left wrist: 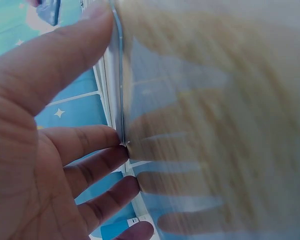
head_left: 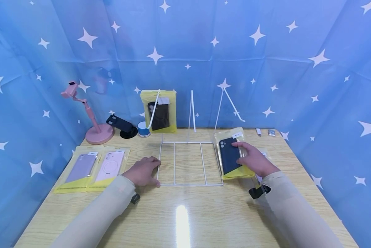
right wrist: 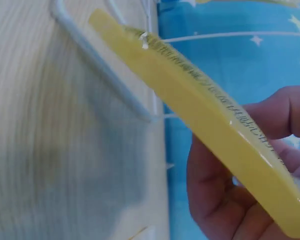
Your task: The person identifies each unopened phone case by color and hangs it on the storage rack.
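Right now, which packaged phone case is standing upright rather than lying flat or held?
The black case at the back, leaning in the wire rack. The lilac case and pink case lie flat.

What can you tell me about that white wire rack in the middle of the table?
The white wire rack looks like thin coated metal. Its flat rectangular base lies on the wooden table, split by two bars into three slots. Three slanted wire props rise from its back edge; the leftmost one holds a yellow packet with a black phone case, the other two are bare. The left hand rests on the base's left edge, fingers against the wire. The packet in the right hand lies beside its right edge.
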Available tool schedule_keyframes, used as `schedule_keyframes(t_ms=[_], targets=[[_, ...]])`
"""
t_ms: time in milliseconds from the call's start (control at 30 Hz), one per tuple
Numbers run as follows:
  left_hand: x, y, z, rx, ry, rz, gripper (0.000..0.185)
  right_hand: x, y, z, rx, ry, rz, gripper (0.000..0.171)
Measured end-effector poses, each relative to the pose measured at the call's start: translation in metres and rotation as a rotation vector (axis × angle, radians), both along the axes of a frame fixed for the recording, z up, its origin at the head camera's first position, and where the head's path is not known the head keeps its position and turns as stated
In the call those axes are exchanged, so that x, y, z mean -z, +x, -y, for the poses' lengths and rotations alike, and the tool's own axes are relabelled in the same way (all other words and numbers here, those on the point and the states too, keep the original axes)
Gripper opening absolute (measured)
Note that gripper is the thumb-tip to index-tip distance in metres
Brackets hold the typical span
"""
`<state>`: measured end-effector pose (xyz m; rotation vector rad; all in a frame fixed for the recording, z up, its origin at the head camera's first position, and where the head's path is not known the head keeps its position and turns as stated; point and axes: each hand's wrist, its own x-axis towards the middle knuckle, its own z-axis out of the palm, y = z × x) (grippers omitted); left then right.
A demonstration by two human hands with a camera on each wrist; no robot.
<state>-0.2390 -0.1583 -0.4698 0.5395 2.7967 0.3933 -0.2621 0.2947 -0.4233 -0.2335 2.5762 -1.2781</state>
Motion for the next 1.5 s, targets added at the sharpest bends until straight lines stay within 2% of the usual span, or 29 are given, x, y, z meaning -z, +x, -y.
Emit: schedule_keyframes(t_ms=[233, 533, 667, 800, 1033, 1333, 1400, 1500], targets=[[0.000, 0.000, 0.000, 0.000, 0.000, 0.005, 0.092, -0.018, 0.006, 0.015, -0.056, 0.006, -0.098, 0.058], [0.001, 0.000, 0.001, 0.003, -0.001, 0.001, 0.093, -0.029, 0.001, 0.043, -0.204, -0.049, -0.230, 0.053], [-0.001, 0.001, 0.000, -0.001, 0.004, 0.005, 0.093, -0.034, -0.002, 0.057, -0.276, -0.075, -0.228, 0.052], [-0.002, 0.000, 0.000, -0.001, 0.002, 0.005, 0.093, -0.037, -0.003, 0.073, -0.329, -0.138, -0.171, 0.051], [0.000, -0.001, -0.001, -0.005, -0.005, 0.010, 0.093, -0.042, -0.004, 0.102, -0.394, -0.110, -0.266, 0.052], [-0.001, 0.000, 0.000, 0.000, -0.002, 0.002, 0.093, -0.053, -0.002, 0.132, -0.419, -0.109, -0.280, 0.049], [-0.001, 0.000, 0.000, 0.002, -0.001, 0.001, 0.092, -0.055, 0.000, 0.137, -0.425, -0.095, -0.309, 0.049], [-0.001, -0.001, 0.000, 0.007, 0.010, -0.002, 0.092, -0.056, 0.001, 0.143, -0.451, -0.033, -0.411, 0.050]])
